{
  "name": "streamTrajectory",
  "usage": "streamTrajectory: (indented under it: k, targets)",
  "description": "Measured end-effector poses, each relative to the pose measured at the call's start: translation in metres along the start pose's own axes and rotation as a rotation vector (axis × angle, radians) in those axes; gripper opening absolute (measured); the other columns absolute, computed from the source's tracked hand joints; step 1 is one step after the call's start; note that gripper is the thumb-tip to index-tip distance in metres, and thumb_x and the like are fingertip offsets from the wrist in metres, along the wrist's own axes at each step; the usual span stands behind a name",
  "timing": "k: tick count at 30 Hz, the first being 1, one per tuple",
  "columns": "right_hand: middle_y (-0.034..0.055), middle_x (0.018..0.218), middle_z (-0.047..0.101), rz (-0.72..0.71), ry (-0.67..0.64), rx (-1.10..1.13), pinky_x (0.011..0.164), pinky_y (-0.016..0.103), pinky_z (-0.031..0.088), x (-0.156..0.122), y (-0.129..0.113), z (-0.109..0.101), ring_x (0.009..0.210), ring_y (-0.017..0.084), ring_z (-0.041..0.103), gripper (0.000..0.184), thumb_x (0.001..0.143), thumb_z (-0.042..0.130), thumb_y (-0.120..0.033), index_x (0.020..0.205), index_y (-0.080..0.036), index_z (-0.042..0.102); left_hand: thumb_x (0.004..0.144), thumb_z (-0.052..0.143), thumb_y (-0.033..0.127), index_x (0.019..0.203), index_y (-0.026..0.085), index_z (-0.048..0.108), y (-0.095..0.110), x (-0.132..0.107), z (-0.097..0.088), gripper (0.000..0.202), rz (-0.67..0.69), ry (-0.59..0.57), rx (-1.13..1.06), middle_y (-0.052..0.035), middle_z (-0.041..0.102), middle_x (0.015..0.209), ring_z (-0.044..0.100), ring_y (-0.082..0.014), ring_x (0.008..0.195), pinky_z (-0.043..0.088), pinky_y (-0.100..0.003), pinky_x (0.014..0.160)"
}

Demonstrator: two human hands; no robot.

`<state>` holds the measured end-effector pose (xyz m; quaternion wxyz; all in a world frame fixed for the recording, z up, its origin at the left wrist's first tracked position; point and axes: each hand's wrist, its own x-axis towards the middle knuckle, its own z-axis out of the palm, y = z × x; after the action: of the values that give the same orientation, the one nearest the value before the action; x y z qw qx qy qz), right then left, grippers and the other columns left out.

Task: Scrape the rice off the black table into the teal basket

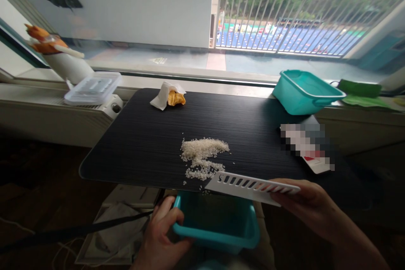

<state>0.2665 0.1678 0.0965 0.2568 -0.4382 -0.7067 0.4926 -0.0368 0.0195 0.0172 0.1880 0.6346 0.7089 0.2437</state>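
A loose pile of white rice (202, 149) lies on the black tabletop (139, 143), with grains trailing to its front edge. My right hand (303, 202) grips a flat white slotted plastic piece (243, 187), whose far left end touches the nearest grains. Below the table edge, my left hand (167, 228) holds the left rim of a turquoise plastic bin (218, 236). The bin's mouth sits under the edge near the rice. Its inside is dark, so I cannot make out what it holds.
A second turquoise bin (308, 93) stands at the back right, near a pixelated flat item (306, 145). Crumpled tissue with something yellow (176, 98) lies at the back. A clear plastic lid (93, 87) rests on the radiator (47, 105) at left.
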Motion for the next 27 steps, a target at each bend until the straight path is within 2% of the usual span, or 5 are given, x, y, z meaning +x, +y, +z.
streamTrajectory:
  k: [6, 12, 18, 23, 27]
  targets:
    - [0.0040, 0.094, 0.081, -0.017, 0.027, 0.019, 0.072, 0.028, 0.062, 0.012, 0.000, 0.004, 0.082, 0.025, 0.076, 0.015, 0.086, 0.070, -0.030, 0.095, -0.024, 0.080, 0.061, 0.073, 0.015, 0.064, 0.022, 0.054, -0.003, 0.002, 0.001, 0.020, 0.039, 0.027, 0.002, -0.0010, 0.061, 0.088, 0.064, -0.0194, 0.084, 0.051, -0.025, 0.071]
    - [0.0027, 0.095, 0.081, -0.017, -0.059, 0.015, 0.071, 0.026, 0.061, 0.012, -0.001, 0.006, 0.083, 0.024, 0.076, 0.016, 0.088, 0.068, -0.028, 0.097, -0.025, 0.080, 0.059, 0.073, 0.014, 0.064, 0.022, 0.055, -0.003, 0.002, -0.001, 0.020, 0.051, 0.063, 0.016, -0.0014, 0.061, 0.087, 0.065, -0.0196, 0.082, 0.051, -0.026, 0.070]
    - [0.0016, 0.093, 0.081, -0.011, -0.008, 0.026, 0.073, 0.025, 0.061, 0.010, -0.001, 0.005, 0.082, 0.023, 0.076, 0.014, 0.087, 0.069, -0.028, 0.096, -0.026, 0.080, 0.058, 0.074, 0.013, 0.062, 0.022, 0.055, -0.003, 0.004, -0.002, 0.021, 0.067, 0.090, 0.003, -0.0003, 0.059, 0.080, 0.064, -0.0183, 0.075, 0.050, -0.023, 0.063]
    - [0.0034, 0.094, 0.081, -0.012, -0.072, 0.022, 0.069, 0.025, 0.061, 0.011, -0.003, 0.008, 0.080, 0.023, 0.076, 0.016, 0.088, 0.067, -0.028, 0.097, -0.024, 0.080, 0.059, 0.074, 0.015, 0.063, 0.022, 0.057, -0.004, 0.003, -0.002, 0.019, 0.053, 0.096, -0.005, -0.0013, 0.061, 0.084, 0.064, -0.0191, 0.078, 0.050, -0.024, 0.066]
    - [0.0031, 0.093, 0.081, 0.008, -0.042, 0.024, 0.067, 0.023, 0.060, 0.009, -0.004, 0.006, 0.078, 0.022, 0.075, 0.015, 0.086, 0.069, -0.029, 0.096, -0.025, 0.080, 0.060, 0.073, 0.016, 0.063, 0.022, 0.056, -0.006, 0.002, -0.001, 0.018, 0.020, 0.074, -0.036, 0.0004, 0.059, 0.082, 0.063, -0.0178, 0.077, 0.049, -0.024, 0.067]
